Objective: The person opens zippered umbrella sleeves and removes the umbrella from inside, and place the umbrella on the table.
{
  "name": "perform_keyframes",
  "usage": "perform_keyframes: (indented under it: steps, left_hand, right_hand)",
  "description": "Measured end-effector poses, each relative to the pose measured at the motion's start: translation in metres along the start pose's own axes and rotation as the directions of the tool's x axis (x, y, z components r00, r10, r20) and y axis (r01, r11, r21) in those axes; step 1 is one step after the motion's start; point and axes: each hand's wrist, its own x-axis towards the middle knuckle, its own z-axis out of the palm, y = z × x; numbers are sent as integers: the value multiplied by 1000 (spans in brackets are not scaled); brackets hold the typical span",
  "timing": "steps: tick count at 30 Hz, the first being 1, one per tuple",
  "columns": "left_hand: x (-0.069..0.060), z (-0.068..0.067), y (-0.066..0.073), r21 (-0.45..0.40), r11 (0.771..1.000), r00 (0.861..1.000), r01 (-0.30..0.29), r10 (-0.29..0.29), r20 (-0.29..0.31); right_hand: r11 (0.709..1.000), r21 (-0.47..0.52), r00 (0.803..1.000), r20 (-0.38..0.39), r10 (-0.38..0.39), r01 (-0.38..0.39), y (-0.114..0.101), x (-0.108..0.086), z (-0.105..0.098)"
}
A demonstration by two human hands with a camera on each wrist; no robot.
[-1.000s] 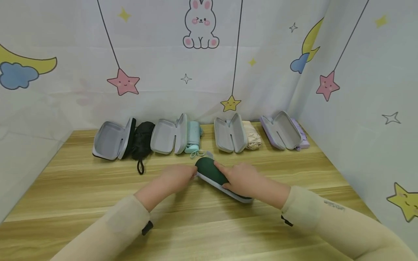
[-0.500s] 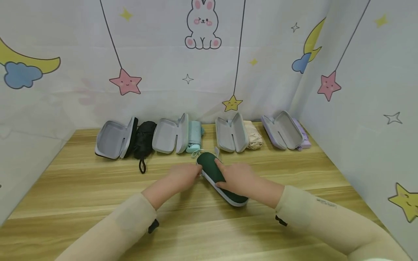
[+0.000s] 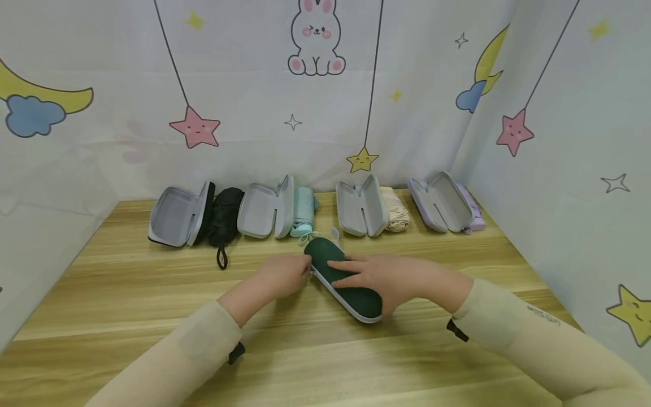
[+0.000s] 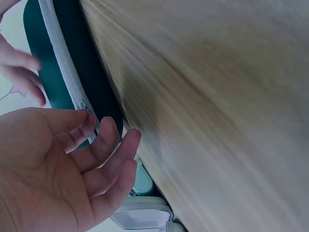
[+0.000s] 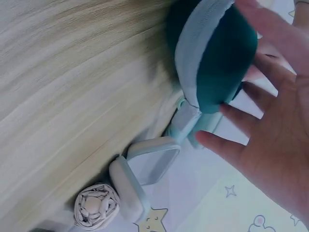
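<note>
A dark green zip case (image 3: 348,282) with a pale grey zipper band lies slantwise on the table, its lid down. At its far left end my left hand (image 3: 287,274) pinches the zipper pull (image 4: 85,107) between thumb and forefinger, the other fingers loosely bent. My right hand (image 3: 383,277) lies over the case's right side with fingers spread across the lid. In the right wrist view that hand's fingers (image 5: 241,116) are nearly straight and touch the green surface. Whatever is inside the case is hidden.
Along the back stand opened grey-lined cases: black (image 3: 175,217), mint (image 3: 261,212), cream (image 3: 358,209) and purple (image 3: 442,203). Beside them lie folded umbrellas: black (image 3: 225,217), mint (image 3: 303,210), cream (image 3: 394,209) and purple (image 3: 473,209). A printed curtain (image 3: 244,85) hangs behind.
The green case has turned so its near end points more toward me. My right hand has shifted rightward and spread its fingers over the lid. My left hand stays at the zipper end.
</note>
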Motion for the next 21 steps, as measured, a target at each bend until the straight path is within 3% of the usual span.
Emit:
perform_keyframes:
  steps: [5,11,21]
  left_hand:
    - [-1,2,-2,-2,1000,1000,-4,4,-17]
    - [-2,3,-2,-30,1000,1000,-7,6,-22]
    - [-7,2,0,-5,1000,999,-29,29,-25]
  right_hand:
    - [998,-40,999,7,-45,45,1,1,5]
    - [996,-84,999,-29,-41,38,3,3,7]
    - [994,-107,998,-63,-20,13,-3,16,6]
